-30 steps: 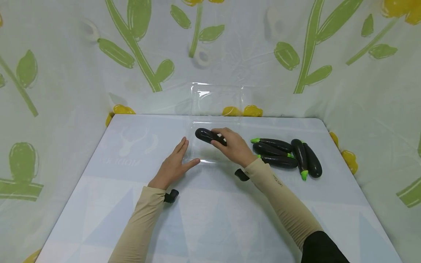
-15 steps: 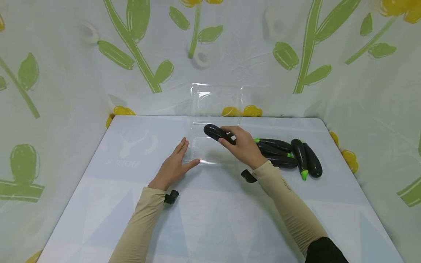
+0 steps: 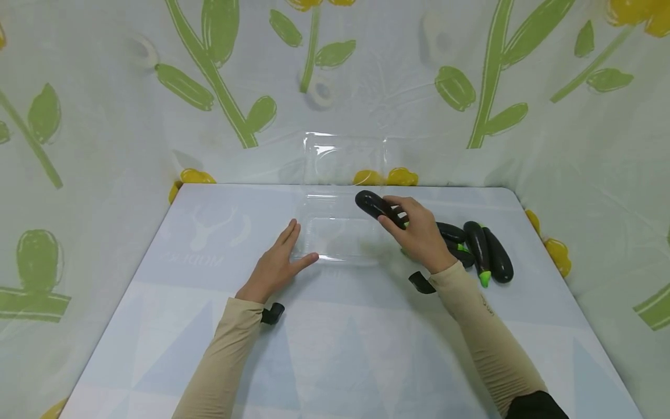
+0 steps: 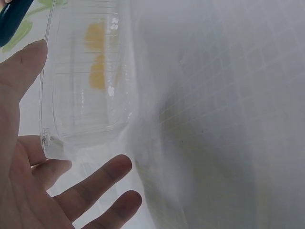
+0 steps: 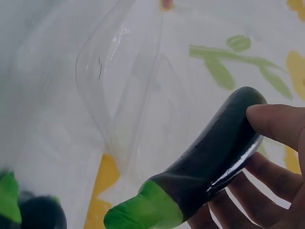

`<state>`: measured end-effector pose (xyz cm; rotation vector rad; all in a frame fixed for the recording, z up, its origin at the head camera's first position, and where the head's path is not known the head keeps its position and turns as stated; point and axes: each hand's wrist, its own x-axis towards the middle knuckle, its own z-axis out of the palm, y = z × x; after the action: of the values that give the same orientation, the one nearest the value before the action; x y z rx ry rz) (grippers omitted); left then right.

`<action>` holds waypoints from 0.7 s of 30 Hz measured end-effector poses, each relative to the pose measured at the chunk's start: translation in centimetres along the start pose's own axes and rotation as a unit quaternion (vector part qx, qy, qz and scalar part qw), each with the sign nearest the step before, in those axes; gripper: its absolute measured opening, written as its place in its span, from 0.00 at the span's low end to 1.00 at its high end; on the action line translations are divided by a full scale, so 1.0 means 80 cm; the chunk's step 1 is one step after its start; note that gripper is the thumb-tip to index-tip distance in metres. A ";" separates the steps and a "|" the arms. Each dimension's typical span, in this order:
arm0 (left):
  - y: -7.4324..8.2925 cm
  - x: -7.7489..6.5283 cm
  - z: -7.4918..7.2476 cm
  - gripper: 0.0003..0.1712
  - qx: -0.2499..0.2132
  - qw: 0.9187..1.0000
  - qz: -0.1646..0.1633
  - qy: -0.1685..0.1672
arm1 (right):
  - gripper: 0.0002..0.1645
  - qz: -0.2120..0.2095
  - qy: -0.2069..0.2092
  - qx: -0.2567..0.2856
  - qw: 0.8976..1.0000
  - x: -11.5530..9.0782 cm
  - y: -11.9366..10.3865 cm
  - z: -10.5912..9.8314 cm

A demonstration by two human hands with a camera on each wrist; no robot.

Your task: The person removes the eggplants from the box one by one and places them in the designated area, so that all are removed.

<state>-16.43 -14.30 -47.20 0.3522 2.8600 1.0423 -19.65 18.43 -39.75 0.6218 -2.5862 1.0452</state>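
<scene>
My right hand grips a dark eggplant between thumb and fingers, raised near the right side of a clear plastic clamshell box. In the right wrist view, the held eggplant shows its green stem end at the lower left. The box stands with its lid up at the back. My left hand lies at the box's left edge with fingers extended. Seen from the left wrist, its thumb is right at the rim of the box, and the fingers spread near its corner.
Several more eggplants with green stem ends lie on the right of the white and pale blue table; my right hand partly covers some. A curtain with printed flowers rises behind the table's far edge.
My right hand has moved to the right with the eggplant, from over the box toward the other eggplants. The left hand and the box have stayed in place.
</scene>
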 end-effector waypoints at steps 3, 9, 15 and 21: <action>0.001 0.000 0.000 0.58 0.003 1.000 0.002 -0.001 | 0.28 0.004 0.020 -0.007 1.000 -0.004 0.010 -0.012; 0.001 0.001 0.000 0.58 0.008 1.000 0.004 0.000 | 0.30 0.025 0.043 -0.013 0.999 -0.013 0.029 -0.035; 0.001 0.000 0.000 0.58 0.007 1.000 0.002 -0.003 | 0.31 0.048 0.057 -0.015 0.997 -0.026 0.047 -0.055; 0.002 0.000 -0.001 0.58 0.007 1.000 0.005 -0.005 | 0.29 0.059 0.077 -0.024 0.995 -0.040 0.063 -0.073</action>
<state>-16.38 -14.21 -47.05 0.3725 2.8618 1.0198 -18.74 26.71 -39.99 0.3654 -2.5305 1.0212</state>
